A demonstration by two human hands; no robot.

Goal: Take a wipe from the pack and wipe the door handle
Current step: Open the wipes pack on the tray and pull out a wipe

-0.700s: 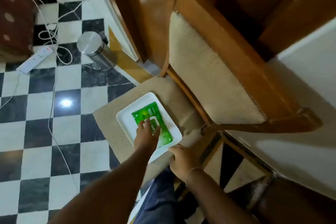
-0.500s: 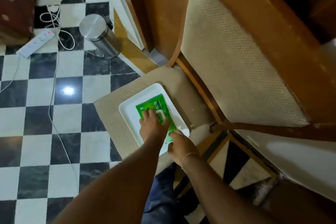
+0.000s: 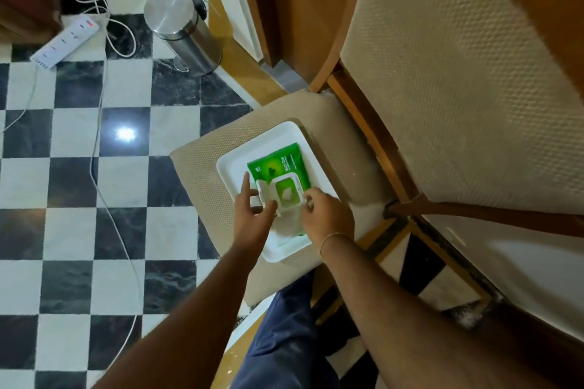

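Note:
A green wipe pack [image 3: 275,164] lies on a white tray [image 3: 234,164] on the beige chair seat [image 3: 202,167]. Its white lid frame [image 3: 286,181] surrounds an opening where a wipe tip shows. My left hand [image 3: 252,215] holds the lid's left edge between thumb and spread fingers. My right hand [image 3: 327,215] has its curled fingertips on the lid's right edge. A blurred white shape lies between the hands, over the pack's near end. No door handle is in view.
The chair's padded back [image 3: 458,88] rises at the right. The wooden door [image 3: 294,9] stands behind it. A steel pedal bin [image 3: 183,31], a power strip [image 3: 64,43] and white cables [image 3: 104,123] lie on the checkered floor at the left.
The pack's lid, shut before, now shows its opening. My right hand has come from the seat's near edge onto the lid. My left hand shifted to the lid's left edge.

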